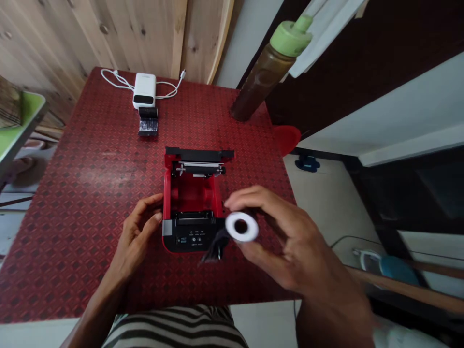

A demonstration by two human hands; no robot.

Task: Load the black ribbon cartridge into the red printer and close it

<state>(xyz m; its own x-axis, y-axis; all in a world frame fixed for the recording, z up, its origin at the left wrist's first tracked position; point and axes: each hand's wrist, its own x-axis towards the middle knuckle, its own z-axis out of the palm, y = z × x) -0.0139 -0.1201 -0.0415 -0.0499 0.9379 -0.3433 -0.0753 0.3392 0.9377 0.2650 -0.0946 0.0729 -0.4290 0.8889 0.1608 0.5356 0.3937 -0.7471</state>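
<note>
A small red and black printer (194,234) sits on the table with its lid (199,154) raised, showing a vacant red paper bay. My left hand (139,232) is at the printer's left side, fingers apart and fingertips against its wall. Just right of the printer, my right hand (286,232) grips a paper roll (232,233) between thumb and fingers. The roll's white end with its dark core hole faces me. A dark, blurred loose strip (216,245) hangs from the roll over the printer's front right corner.
Toward the back left of the red patterned table (105,193) lie a white power bank (145,89) with white cables and a short dark printed strip (148,123). A tall brown bottle (259,77) with a green cap stands at the back right. Wooden boards (145,34) rise behind.
</note>
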